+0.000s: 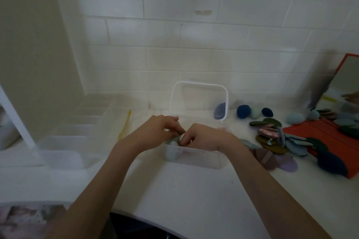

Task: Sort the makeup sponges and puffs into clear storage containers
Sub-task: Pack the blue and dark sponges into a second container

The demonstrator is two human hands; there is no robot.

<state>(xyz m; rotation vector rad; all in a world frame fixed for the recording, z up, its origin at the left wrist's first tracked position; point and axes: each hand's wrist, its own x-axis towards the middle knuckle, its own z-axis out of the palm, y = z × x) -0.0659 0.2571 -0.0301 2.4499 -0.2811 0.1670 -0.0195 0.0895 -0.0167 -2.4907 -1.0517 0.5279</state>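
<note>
Step in hand: loading egg-shaped sponges into the near clear container [196,158]. Both hands sit over its left end. Left hand [155,132] has fingers curled down, tips meeting a pale mint sponge [175,139] at the container's rim. Right hand [202,137] is also curled, fingertips pinched in at the same spot. Which hand carries the sponge's weight can't be told; the contact point is hidden between the fingers. A second pale blue-green sponge [171,155] already lies inside, against the left end wall.

Behind it, a second clear tub [199,101] stands open with one blue sponge [220,111] in its right corner. So sorting has barely started, judging by the stock left out.

Remaining stock is all to the right: loose egg sponges [250,111], navy and pale, just beside the tub; a heap of flat puffs [275,136] in olive, grey-blue and pink; purple and mauve puffs [275,160] touching the near container's right end; more puffs on the orange mat [320,136]. A tray-style clear organiser [77,132] sits at left, contents not visible.

Next move, likely: release the mint sponge so it drops in beside the other one, then right hand reaches right for another egg sponge. Needs the fingers to open cleanly; sponge is soft and light and may cling or bounce off the rim. Puffs probably want a separate container.
</note>
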